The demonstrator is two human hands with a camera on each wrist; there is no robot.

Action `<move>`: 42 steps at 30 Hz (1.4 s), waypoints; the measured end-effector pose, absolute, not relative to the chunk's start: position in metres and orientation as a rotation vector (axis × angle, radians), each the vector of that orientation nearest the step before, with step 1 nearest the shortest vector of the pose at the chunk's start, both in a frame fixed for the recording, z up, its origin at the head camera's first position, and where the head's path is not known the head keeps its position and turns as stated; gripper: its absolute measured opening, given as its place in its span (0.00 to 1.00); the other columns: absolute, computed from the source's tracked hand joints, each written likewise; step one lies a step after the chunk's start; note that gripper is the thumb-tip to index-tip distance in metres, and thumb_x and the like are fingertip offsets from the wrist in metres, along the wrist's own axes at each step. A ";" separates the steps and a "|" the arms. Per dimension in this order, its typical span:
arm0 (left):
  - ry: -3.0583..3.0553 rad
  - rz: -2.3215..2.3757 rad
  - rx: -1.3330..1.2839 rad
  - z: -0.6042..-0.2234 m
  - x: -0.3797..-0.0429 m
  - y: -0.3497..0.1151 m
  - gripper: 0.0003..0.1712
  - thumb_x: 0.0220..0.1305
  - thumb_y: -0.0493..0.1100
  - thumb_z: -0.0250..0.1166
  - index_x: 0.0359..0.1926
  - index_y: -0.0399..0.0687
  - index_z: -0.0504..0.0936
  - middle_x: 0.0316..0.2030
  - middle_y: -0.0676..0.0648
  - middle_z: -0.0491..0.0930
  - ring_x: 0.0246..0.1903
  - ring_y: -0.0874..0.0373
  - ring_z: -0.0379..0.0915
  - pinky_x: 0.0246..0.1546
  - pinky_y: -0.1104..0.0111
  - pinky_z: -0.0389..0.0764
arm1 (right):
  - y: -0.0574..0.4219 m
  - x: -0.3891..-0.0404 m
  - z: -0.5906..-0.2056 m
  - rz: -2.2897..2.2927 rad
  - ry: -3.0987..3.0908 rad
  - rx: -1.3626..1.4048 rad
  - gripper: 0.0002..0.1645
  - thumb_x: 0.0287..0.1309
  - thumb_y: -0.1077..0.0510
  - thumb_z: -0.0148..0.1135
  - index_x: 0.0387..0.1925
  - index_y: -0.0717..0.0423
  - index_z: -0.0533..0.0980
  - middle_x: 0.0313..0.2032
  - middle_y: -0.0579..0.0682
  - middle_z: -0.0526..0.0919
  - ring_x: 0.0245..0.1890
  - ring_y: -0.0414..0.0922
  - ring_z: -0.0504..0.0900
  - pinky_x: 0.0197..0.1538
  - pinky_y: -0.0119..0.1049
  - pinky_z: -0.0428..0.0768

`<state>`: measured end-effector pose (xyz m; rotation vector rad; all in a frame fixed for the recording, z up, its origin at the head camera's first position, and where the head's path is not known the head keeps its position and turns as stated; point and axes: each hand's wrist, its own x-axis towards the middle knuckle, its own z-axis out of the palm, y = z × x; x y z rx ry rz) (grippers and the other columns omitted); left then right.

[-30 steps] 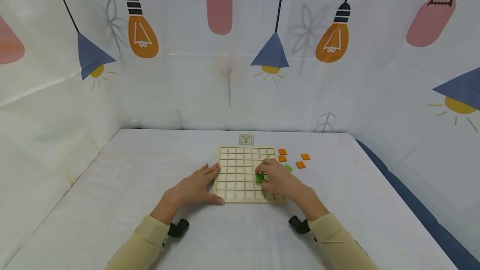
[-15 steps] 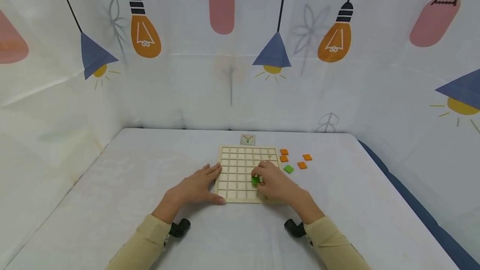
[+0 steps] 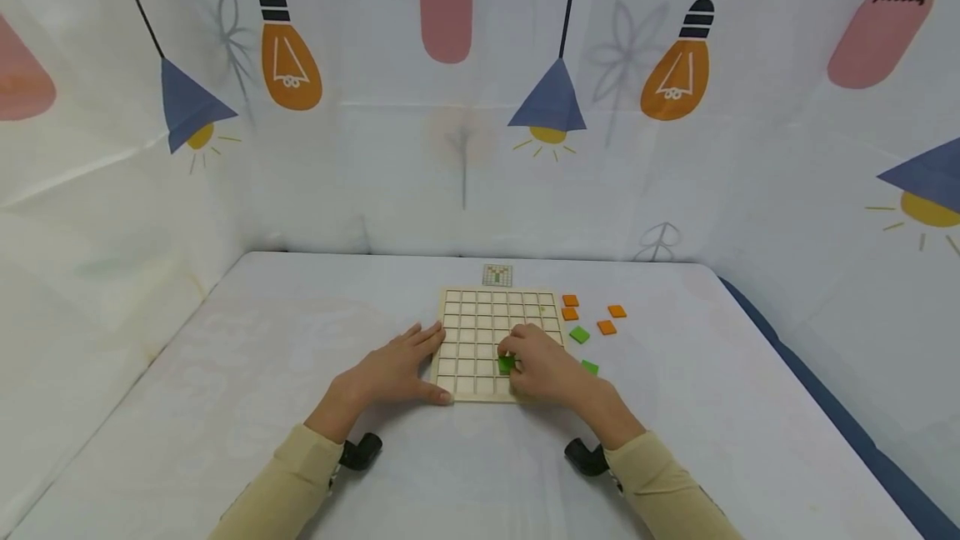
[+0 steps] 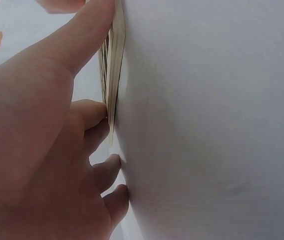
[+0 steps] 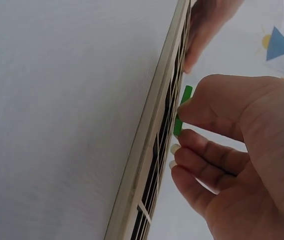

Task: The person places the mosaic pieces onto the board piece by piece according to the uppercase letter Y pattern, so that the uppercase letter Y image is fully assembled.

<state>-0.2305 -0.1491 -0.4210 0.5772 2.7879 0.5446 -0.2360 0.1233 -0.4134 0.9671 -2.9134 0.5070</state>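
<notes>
A pale wooden board (image 3: 468,336) with a grid of square cells lies on the table. My left hand (image 3: 395,367) rests at its left side, fingers extended, thumb at the near left corner. In the left wrist view the thumb (image 4: 82,42) lies along the board's edge (image 4: 116,60). Over the lower right part of the grid, my right hand (image 3: 543,367) pinches a green square tile (image 3: 505,366) between thumb and fingers. The right wrist view has this green tile (image 5: 187,93) edge-on, close to the board's surface; whether it touches a cell, I cannot tell.
Right of the board lie several orange tiles (image 3: 606,327) and two loose green tiles, one (image 3: 579,335) whole and one (image 3: 590,367) partly behind the right hand. A small pattern card (image 3: 497,275) lies beyond the board's far edge. Fabric with printed lamps surrounds the white table (image 3: 315,298).
My right hand has moved left and slightly nearer over the board with the green tile in its pinch. Another green tile right of the board has come into view. The left hand stays put.
</notes>
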 end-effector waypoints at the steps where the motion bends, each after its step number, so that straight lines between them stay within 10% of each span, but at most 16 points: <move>1: 2.787 0.544 0.577 -0.421 -0.230 -0.149 0.64 0.47 0.75 0.70 0.79 0.55 0.52 0.79 0.56 0.47 0.80 0.47 0.39 0.74 0.43 0.57 | 0.123 -0.235 -0.413 0.505 -2.919 0.962 0.19 0.49 0.67 0.61 0.42 0.49 0.83 0.38 0.40 0.78 0.41 0.37 0.71 0.47 0.35 0.76; 42: 2.774 0.549 0.575 -0.417 -0.230 -0.147 0.64 0.49 0.73 0.70 0.79 0.53 0.52 0.79 0.53 0.48 0.79 0.44 0.40 0.73 0.40 0.58 | 0.117 -0.230 -0.410 0.467 -2.950 0.932 0.15 0.57 0.67 0.63 0.45 0.51 0.84 0.38 0.42 0.78 0.38 0.39 0.69 0.44 0.35 0.74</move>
